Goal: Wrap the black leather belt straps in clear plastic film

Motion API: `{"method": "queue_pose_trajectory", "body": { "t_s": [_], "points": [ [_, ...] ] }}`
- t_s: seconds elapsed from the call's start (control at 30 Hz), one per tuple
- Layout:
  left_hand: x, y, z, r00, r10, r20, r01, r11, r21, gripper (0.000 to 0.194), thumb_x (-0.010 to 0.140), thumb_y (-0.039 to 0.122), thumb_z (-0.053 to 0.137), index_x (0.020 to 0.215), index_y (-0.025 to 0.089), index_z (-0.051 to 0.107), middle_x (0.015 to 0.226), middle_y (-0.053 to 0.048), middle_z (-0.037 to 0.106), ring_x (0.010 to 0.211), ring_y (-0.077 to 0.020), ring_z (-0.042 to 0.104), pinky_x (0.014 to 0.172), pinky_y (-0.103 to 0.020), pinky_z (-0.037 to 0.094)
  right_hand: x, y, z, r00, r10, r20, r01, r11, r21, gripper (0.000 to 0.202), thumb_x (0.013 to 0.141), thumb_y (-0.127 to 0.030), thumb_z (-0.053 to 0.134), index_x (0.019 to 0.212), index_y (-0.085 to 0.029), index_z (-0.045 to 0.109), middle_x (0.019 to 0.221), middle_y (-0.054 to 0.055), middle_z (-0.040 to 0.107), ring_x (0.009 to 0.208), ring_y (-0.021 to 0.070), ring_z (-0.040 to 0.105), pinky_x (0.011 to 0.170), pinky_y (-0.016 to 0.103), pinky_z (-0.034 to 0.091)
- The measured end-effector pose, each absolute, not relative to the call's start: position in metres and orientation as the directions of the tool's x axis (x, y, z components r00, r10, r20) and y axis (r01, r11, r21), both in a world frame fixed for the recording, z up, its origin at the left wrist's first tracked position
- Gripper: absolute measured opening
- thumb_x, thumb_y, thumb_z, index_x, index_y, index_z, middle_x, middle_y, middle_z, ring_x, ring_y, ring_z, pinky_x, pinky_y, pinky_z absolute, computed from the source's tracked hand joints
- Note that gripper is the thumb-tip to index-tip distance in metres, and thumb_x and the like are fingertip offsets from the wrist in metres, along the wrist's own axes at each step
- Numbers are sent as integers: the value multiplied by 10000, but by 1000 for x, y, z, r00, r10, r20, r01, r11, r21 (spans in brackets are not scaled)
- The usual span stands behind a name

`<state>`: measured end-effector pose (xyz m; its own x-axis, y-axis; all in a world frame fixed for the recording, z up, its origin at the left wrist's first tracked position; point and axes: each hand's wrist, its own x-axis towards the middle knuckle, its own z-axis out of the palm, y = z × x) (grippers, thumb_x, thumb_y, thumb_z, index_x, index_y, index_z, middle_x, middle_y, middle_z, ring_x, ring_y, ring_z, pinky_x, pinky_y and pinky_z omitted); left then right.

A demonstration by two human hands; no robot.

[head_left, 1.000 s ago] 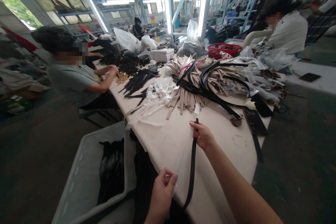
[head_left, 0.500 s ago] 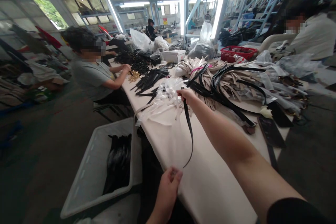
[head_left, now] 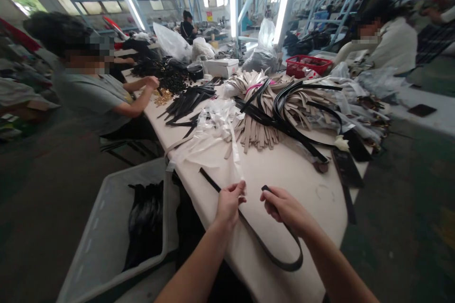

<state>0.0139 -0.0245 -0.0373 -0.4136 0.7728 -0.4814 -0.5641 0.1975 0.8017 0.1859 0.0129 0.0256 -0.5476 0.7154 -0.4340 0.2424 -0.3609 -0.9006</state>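
Near the middle of the table, my left hand (head_left: 229, 202) pinches the end of a long white translucent plastic strip (head_left: 235, 154). A black strap (head_left: 265, 245) passes beneath that hand, one end lying up-left of it. The strap bends in a loop near the table's front and rises to my right hand (head_left: 280, 203), whose fingers are closed on its other end. Beyond the hands lie crumpled clear plastic (head_left: 216, 120), a fanned pile of beige strips (head_left: 261, 128) and curved black straps (head_left: 287, 130).
A white bin (head_left: 99, 218) with black pieces stands left of the table (head_left: 320, 194). A person in grey (head_left: 92, 94) sits at the left edge, hands near small black and gold parts. A red basket (head_left: 305, 64) and a white box (head_left: 222, 67) stand farther back.
My right hand has come back toward me with the strap, which now curves on the table. My left hand has moved up and holds the white strip. The view has shifted right.
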Motion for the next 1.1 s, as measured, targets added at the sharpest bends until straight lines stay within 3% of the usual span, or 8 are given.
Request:
{"method": "queue_pose_trajectory", "body": {
  "t_s": [0.2, 0.4, 0.57, 0.7, 0.83, 1.0, 1.1],
  "points": [
    [51, -9, -34, -396, 765, -508, -643, 165, 748, 436, 598, 446, 902, 793, 101, 719, 761, -66, 671, 661, -129, 596, 558, -228, 462, 182, -26, -19, -369, 860, -351, 136, -324, -936, 386, 919, -508, 461, 966, -153, 605, 643, 11, 637, 469, 135, 580, 444, 241, 443],
    [74, -8, -27, -414, 764, -495, -637, 145, 757, 488, 640, 501, 867, 832, 77, 723, 839, -128, 721, 618, -134, 606, 506, -230, 453, 180, -30, -24, -339, 903, -263, 191, -208, -959, 265, 936, -353, 408, 906, -176, 604, 636, -8, 630, 434, 110, 541, 430, 228, 408],
    [78, -13, -25, -404, 796, -451, -621, 123, 774, 463, 703, 485, 834, 874, 70, 724, 901, -173, 745, 716, -187, 678, 618, -273, 541, 179, -30, -23, -307, 921, -242, 206, -184, -961, 264, 952, -374, 415, 856, -187, 575, 692, 4, 659, 439, 112, 573, 425, 231, 426],
    [74, -19, -24, -300, 841, -450, -627, 182, 758, 435, 743, 471, 804, 903, 73, 734, 965, -193, 749, 631, -161, 660, 509, -237, 498, 180, -27, -25, -321, 914, -247, 157, -206, -966, 280, 952, -407, 422, 892, -184, 581, 703, 4, 664, 417, 108, 558, 404, 230, 425],
    [70, -28, -22, -178, 876, -448, -601, 263, 755, 433, 779, 492, 761, 902, 77, 738, 988, -187, 750, 412, -69, 503, 371, -213, 379, 181, -24, -28, -378, 888, -263, 98, -244, -965, 311, 938, -439, 445, 854, -175, 586, 693, 8, 667, 399, 100, 547, 381, 219, 399],
    [66, -37, -22, -63, 877, -477, -520, 379, 766, 461, 763, 506, 776, 915, 72, 747, 883, -174, 756, 517, -153, 624, 437, -245, 454, 186, -19, -25, -473, 816, -332, 106, -322, -941, 361, 899, -494, 536, 758, -166, 585, 441, -51, 526, 356, 101, 497, 377, 199, 339],
    [55, -34, -18, -172, 888, -426, -539, 278, 795, 459, 763, 515, 778, 893, 76, 745, 893, -165, 755, 662, -190, 684, 569, -265, 522, 195, -24, -18, -533, 766, -360, 48, -398, -916, 401, 868, -541, 586, 885, -143, 631, 600, 12, 665, 486, 136, 618, 471, 225, 444]
  ]
}}
